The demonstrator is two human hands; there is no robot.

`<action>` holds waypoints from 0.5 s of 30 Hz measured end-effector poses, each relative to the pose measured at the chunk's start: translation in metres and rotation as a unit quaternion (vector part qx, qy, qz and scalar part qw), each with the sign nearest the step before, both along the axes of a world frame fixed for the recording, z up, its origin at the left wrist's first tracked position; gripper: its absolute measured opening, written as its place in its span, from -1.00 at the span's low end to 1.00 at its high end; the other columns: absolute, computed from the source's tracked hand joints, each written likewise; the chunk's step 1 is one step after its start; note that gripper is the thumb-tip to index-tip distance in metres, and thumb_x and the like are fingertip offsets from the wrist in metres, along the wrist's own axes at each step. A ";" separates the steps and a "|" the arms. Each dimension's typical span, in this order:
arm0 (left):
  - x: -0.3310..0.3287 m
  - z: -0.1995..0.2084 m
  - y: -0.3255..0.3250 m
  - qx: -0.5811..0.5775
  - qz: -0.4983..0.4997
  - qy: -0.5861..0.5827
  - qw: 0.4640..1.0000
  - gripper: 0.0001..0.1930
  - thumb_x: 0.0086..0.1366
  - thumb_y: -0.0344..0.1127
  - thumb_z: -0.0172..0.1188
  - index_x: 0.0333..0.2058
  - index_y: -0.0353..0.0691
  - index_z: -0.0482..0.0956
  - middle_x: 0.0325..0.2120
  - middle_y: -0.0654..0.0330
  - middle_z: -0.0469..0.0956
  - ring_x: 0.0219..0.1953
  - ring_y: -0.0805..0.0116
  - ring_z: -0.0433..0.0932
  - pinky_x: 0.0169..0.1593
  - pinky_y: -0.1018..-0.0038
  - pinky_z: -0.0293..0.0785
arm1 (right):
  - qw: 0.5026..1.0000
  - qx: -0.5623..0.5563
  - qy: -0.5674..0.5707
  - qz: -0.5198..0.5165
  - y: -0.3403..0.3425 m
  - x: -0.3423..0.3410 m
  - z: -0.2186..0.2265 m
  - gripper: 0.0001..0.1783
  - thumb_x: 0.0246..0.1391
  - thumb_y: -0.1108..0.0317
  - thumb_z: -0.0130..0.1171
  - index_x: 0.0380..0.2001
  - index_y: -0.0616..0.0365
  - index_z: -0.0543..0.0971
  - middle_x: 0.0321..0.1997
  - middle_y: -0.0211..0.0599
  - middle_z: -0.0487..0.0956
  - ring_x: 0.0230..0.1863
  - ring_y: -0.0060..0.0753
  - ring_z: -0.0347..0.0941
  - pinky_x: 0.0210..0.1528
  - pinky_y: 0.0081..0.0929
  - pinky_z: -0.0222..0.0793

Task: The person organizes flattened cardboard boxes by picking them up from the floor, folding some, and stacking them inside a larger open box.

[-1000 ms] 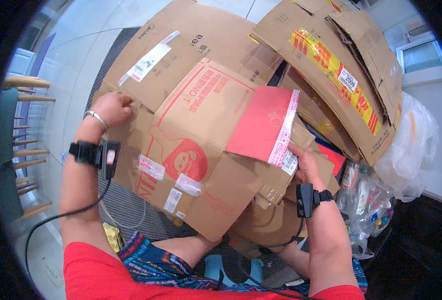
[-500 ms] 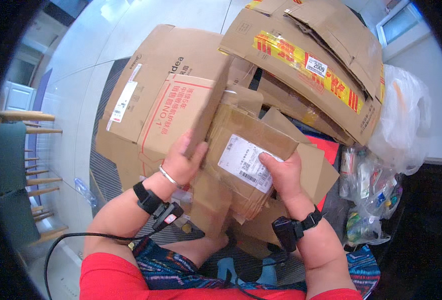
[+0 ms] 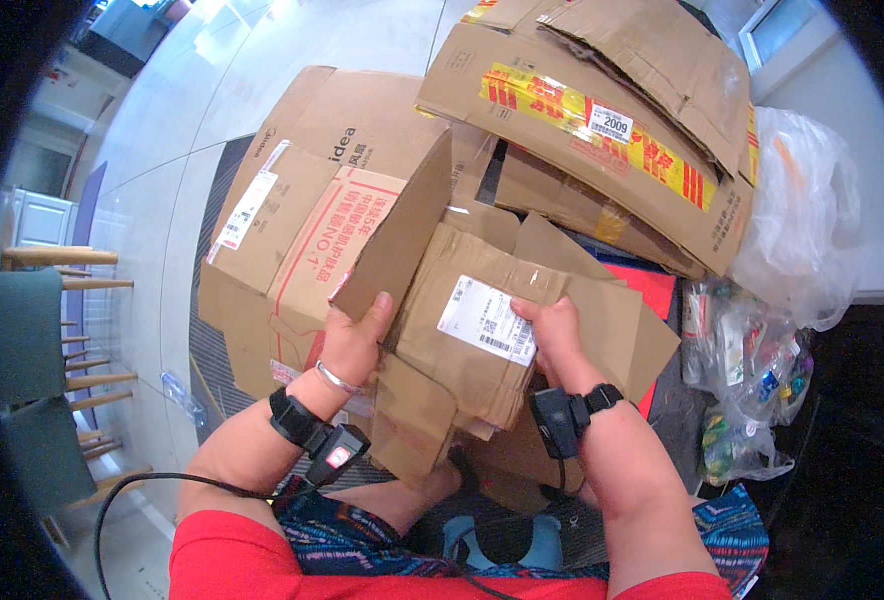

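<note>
Before me is a partly flattened brown cardboard box (image 3: pixel 442 340) with a white shipping label (image 3: pixel 487 320) on its face. My right hand (image 3: pixel 559 345) grips its right edge, thumb over the label's corner. My left hand (image 3: pixel 354 345) is closed on the lower end of a plain cardboard panel (image 3: pixel 407 235), which stands tilted at the box's left side, its thumb on the inner face. Whether panel and box are one piece I cannot tell. A loose-hanging lower flap (image 3: pixel 412 405) shows below my left hand. Most of the fingers are hidden behind the cardboard.
Flattened cartons (image 3: pixel 302 200) with red print lie at left. A taller cardboard stack (image 3: pixel 602 130) with yellow-red tape stands at far right. Beside it are a white plastic bag (image 3: pixel 802 220) and clear bags of bottles (image 3: pixel 747 370). Chairs (image 3: pixel 37 340) line the left side.
The panel in my left hand has swung outward to the left, now showing its broad inner face. My right hand keeps its hold on the box, with the thumb still by the label.
</note>
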State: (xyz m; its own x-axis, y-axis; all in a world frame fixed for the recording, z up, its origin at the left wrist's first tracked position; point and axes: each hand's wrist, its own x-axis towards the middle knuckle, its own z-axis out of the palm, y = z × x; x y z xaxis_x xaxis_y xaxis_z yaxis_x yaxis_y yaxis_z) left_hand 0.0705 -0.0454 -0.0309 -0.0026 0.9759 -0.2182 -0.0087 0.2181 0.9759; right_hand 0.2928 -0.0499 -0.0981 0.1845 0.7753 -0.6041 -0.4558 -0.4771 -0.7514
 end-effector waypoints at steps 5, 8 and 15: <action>0.008 -0.001 0.001 0.048 -0.012 0.043 0.998 -0.70 0.16 -0.43 -0.02 -0.12 -0.38 0.32 -0.20 0.19 0.41 -0.19 0.42 0.37 -0.10 0.51 0.28 | 0.999 -0.028 -0.007 0.021 0.018 0.002 -0.020 -0.79 -0.26 0.63 0.12 -0.41 0.32 0.48 -0.45 -0.19 0.53 -0.50 -0.36 0.47 -0.48 -0.46 0.40; 0.011 0.001 -0.001 0.026 -0.034 0.082 0.996 -0.75 0.13 -0.44 -0.01 -0.19 -0.38 0.38 -0.32 0.20 0.47 -0.28 0.45 0.41 -0.19 0.52 0.33 | 0.999 -0.044 0.016 0.019 0.019 -0.002 -0.031 -0.78 -0.28 0.65 0.12 -0.43 0.30 0.48 -0.45 -0.18 0.53 -0.52 -0.36 0.46 -0.50 -0.44 0.40; 0.030 -0.015 0.024 0.178 -0.265 0.245 0.915 -0.64 -0.06 -0.37 0.13 -0.21 -0.32 0.39 -0.32 0.04 0.41 -0.23 0.26 0.39 -0.16 0.45 0.33 | 0.994 -0.075 -0.026 0.070 0.049 -0.007 -0.058 -0.69 -0.15 0.55 0.06 -0.23 0.26 0.41 -0.33 -0.28 0.50 -0.37 -0.41 0.43 -0.36 -0.46 0.38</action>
